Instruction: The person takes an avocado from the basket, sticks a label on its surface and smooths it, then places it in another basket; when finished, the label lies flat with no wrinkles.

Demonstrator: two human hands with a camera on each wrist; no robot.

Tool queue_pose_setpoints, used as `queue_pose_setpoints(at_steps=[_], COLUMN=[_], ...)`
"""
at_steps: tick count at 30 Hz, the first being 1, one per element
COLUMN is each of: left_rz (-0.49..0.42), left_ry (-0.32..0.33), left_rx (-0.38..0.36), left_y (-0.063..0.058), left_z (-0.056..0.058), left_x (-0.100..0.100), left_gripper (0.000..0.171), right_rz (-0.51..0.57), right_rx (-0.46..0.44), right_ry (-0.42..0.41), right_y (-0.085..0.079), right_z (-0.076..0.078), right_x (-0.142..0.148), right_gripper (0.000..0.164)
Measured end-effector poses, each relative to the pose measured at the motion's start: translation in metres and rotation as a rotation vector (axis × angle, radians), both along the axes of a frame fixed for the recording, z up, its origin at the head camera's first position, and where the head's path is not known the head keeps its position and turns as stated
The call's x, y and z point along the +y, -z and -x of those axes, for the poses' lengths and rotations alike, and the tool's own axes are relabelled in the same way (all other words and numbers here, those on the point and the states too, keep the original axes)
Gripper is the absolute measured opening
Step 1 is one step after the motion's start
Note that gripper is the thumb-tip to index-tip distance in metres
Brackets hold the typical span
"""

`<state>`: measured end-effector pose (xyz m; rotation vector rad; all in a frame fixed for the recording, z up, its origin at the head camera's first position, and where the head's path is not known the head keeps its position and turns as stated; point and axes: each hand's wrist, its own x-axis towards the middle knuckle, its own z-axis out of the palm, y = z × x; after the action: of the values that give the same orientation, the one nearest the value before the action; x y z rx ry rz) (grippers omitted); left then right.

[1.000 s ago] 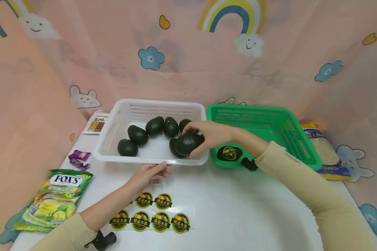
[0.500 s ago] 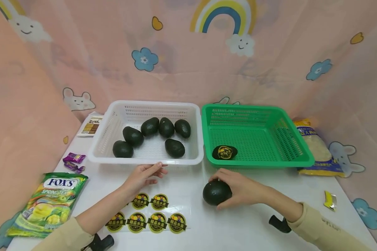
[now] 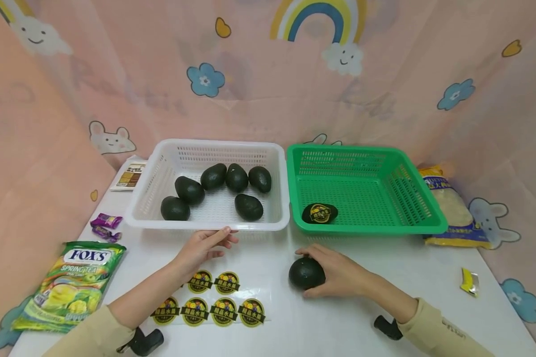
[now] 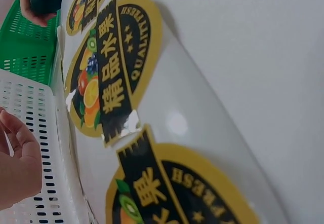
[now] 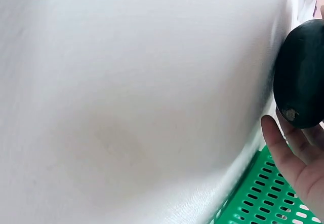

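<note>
Avocado [image 3: 306,273] near front-left corner of green basket [image 3: 375,230] | white desk [image 3: 330,325], pink cloth [image 3: 268,114] behind | smooth, dark, right hand [image 3: 339,271] grips it | left hand [image 3: 202,249] loosely spread at rim of white basket [image 3: 259,226]

– which part of the avocado [image 5: 299,74] can we not see?
– in the right wrist view the right edge cuts it, and also the right hand [image 5: 298,168]. in the head view, this hand covers one side.
– and the left hand [image 4: 20,168]?
– in the left wrist view, the left edge cuts it.
– is the sticker sheet [image 3: 258,286] complete?
– no, the left forearm [image 3: 147,290] hides a part.
– and the bag [image 3: 451,206]?
– the green basket [image 3: 366,230] covers some of it. the smaller print on the packet [image 3: 128,176] is too small for reading.
</note>
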<state>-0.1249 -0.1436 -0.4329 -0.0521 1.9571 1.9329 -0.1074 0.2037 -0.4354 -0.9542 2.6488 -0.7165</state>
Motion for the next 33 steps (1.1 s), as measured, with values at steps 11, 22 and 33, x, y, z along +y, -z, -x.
queue_pose_setpoints(at_steps=[11, 22, 33], left_rz=[0.05, 0.776, 0.459], left_ry=[0.078, 0.523, 0.543], left_rx=[0.021, 0.633, 0.484], left_y=[-0.002, 0.006, 0.005], left_z=[-0.002, -0.034, -0.029], left_x=[-0.004, -0.037, -0.023], left_gripper=[0.05, 0.04, 0.014], right_rz=[-0.01, 0.086, 0.255], right_rx=[0.007, 0.106, 0.274], right_ry=[-0.04, -0.019, -0.216], right_y=[0.001, -0.014, -0.021], right_z=[-0.003, -0.006, -0.01], right_x=[0.0, -0.016, -0.08], right_gripper=[0.093, 0.073, 0.019])
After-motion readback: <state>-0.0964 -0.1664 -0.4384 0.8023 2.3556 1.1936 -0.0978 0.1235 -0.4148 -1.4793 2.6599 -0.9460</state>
